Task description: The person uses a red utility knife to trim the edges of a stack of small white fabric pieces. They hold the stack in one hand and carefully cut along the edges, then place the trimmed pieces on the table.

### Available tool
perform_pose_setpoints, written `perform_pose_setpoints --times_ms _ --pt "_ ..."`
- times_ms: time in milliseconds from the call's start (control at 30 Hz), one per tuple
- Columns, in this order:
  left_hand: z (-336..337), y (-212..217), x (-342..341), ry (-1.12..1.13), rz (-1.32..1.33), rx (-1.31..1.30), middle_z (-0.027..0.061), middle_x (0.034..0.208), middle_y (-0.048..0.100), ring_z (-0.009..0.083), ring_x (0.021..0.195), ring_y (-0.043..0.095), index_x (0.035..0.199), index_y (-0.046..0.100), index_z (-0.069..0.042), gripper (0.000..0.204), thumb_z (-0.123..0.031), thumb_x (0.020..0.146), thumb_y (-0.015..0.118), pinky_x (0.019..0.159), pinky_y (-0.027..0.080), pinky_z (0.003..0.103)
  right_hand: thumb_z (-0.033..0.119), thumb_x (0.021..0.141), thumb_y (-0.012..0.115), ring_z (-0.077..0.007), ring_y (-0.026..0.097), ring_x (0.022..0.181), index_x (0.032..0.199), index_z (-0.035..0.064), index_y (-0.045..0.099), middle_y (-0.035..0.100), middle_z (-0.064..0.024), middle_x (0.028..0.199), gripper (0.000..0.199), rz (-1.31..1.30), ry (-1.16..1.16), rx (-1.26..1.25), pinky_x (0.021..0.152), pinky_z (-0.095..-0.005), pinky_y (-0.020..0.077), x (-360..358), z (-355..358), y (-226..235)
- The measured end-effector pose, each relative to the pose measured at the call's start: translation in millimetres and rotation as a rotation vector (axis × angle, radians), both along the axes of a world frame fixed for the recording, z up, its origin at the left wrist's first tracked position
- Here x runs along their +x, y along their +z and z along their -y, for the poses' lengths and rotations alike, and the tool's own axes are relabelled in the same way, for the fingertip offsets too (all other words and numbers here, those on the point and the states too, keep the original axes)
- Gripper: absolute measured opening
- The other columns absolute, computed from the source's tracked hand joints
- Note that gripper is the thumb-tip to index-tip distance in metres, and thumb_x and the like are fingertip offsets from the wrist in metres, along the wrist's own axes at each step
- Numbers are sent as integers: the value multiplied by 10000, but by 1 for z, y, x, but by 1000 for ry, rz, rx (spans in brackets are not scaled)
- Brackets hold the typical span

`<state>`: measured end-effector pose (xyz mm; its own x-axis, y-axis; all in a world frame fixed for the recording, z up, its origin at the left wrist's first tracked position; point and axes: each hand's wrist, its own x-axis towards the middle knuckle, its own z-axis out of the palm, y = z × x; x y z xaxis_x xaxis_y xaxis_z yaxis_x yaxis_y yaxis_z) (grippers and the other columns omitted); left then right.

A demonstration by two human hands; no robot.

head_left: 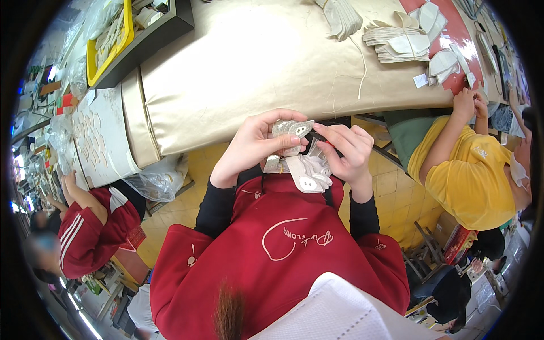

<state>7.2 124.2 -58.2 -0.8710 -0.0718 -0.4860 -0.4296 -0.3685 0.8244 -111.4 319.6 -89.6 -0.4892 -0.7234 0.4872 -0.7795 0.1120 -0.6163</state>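
My left hand (255,140) grips a small stack of light grey fabric pieces (289,129) between thumb and fingers. The top piece carries a white oval patch with two dark holes. More linked or bunched pieces (310,173) of the same kind hang below, over my lap. My right hand (350,152) is closed around a small black tool (316,136), its tip against the edge of the stack. The fingers hide most of the tool, so its exact kind is unclear. Both hands are just off the near edge of the table.
A table (226,85) covered in shiny beige cloth lies ahead. On its far right are bundled fabric pieces (396,45). A yellow tray (93,65) with pieces stands far left. One co-worker in yellow (470,175) sits right, another in red (90,226) left.
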Motion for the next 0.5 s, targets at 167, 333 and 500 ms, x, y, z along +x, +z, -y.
perform_pose_setpoints --times_ms 167,333,500 --pt "2 8 -2 -38 81 -4 148 1056 713 193 979 723 1286 578 22 355 10 938 650 829 614 286 112 721 787 -129 503 511 1083 119 764 703 7 807 363 -36 23 6 506 -281 324 -1 1 -1" --pt "1 8 -2 -11 42 34 146 1054 714 191 974 724 1284 580 22 353 6 939 651 818 614 278 83 710 795 -128 551 510 995 91 737 715 -11 781 291 59 6 17 508 -281 334 1 0 6" --pt "1 8 -2 -18 47 26 149 1053 713 190 976 723 1282 580 27 350 4 940 651 818 614 278 76 703 803 -126 566 507 960 85 726 718 -12 769 268 62 1 25 508 -281 336 0 0 9"
